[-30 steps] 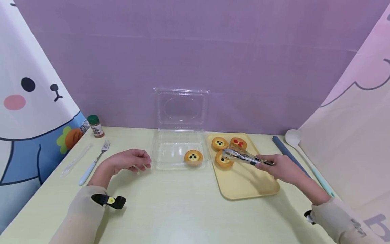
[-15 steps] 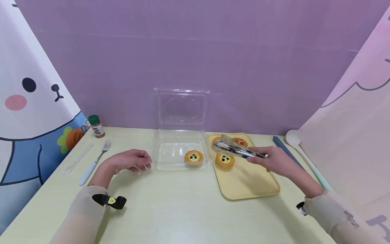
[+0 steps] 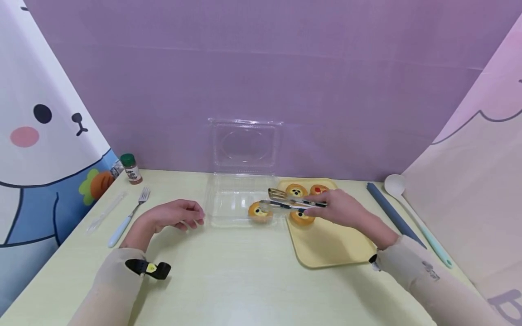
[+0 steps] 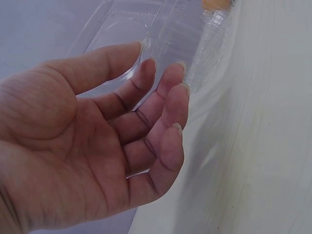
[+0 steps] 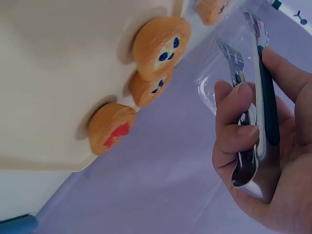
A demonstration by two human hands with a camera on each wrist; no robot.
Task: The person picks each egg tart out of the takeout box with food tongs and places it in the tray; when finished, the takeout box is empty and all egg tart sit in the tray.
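Hands first: the right hand gripped a pair of metal tongs, fingers curled round the handles so the tips reached leftward over the near right corner of the clear box. The left hand rested on the table just beside the box's left wall, fingers loosely curled and holding nothing, well placed, I judged, to steady the light plastic.

That box sat with its lid standing up against the purple back wall, leaving the tray part free from above. One tart with dark dots lay inside, right under the tong tips; whether the tips touched it I could not tell.

Just right of the box lay the yellow tray, touching or nearly so, a short carry. It bore three more tarts, two dotted and one with red filling.

Off to the left lay a fork, with a small spice jar beyond it.
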